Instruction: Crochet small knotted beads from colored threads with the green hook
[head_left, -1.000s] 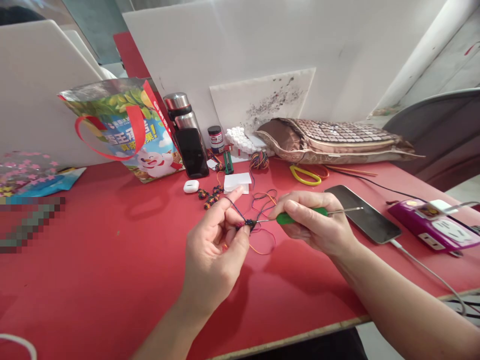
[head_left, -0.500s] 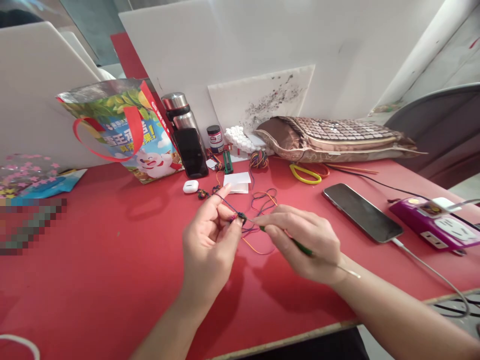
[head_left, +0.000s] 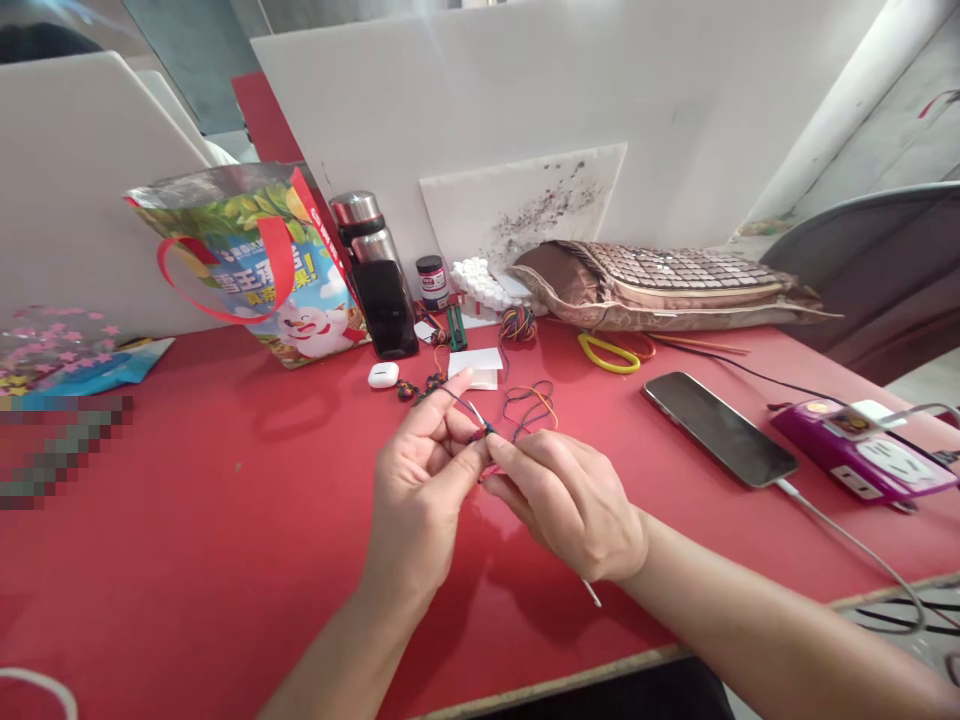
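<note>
In the centre of the frame, the left hand point(head_left: 420, 485) pinches a small, dark, multicoloured crocheted piece point(head_left: 482, 437) between thumb and fingertips, its index finger stretched up and away with a thin dark-blue strand point(head_left: 460, 397) running from it to the work. The right hand point(head_left: 574, 500) is closed around a slim silvery metal hook point(head_left: 476, 412); the grip section is hidden in the fist, the front end shows at the piece and the rear end pokes out below the wrist.

To work this stitch well, the person would likely keep the strand evenly taut, pinch close to the loop, and turn the hook's notch so it catches the strand without splitting it.

Both forearms rise from the lower edge of the frame, and the two thumbs nearly meet at the piece. The right wrist is bent, knuckles upward. Loose orange-and-blue thread loops point(head_left: 536, 387) lie just beyond on the red tabletop point(head_left: 225, 520).
</note>
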